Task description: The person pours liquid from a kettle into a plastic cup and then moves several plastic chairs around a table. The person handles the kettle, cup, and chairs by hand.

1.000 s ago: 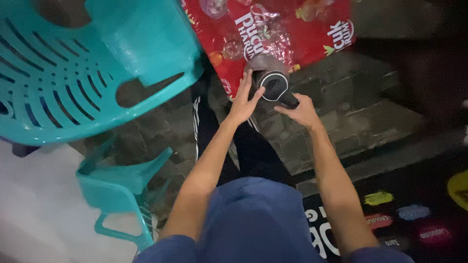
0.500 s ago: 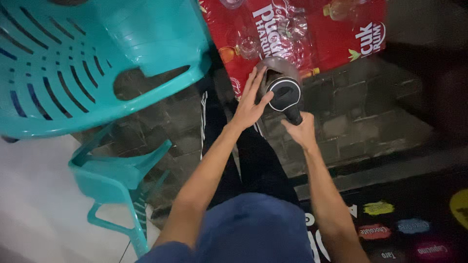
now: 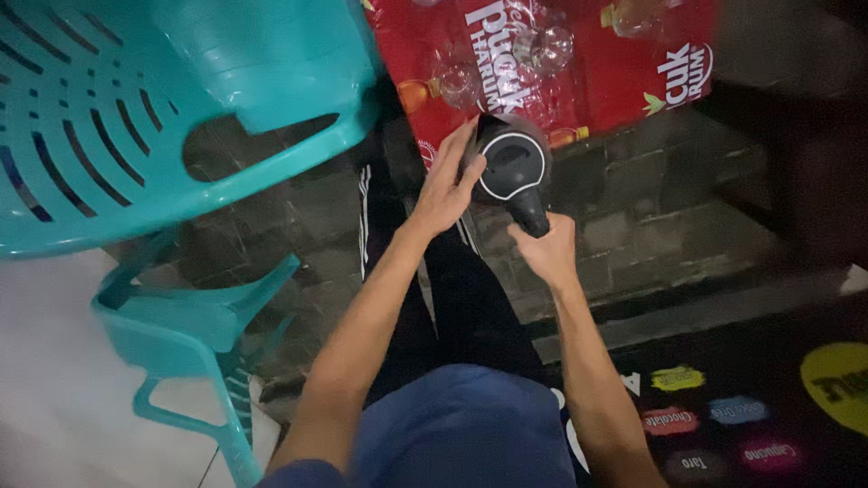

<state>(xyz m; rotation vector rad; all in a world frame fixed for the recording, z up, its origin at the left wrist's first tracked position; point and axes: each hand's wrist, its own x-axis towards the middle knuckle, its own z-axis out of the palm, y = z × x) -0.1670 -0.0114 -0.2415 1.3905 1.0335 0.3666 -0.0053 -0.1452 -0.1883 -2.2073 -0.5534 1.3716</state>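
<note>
While the right hand (image 3: 542, 253) grips the kettle (image 3: 513, 163) handle at six o'clock, the left hand (image 3: 448, 185) lies open against its nine o'clock side, steadying it over the red sheet (image 3: 624, 63).

You have one view only, from the camera on your head. It looks steeply down past your chest, close over both forearms, toward the stone floor (image 3: 651, 208), with a teal chair (image 3: 136, 136) at the left.

Glossy black plastic kettle (image 3: 513, 163), glossy teal plastic chair (image 3: 136, 136), rough stone paving (image 3: 633, 217).
</note>
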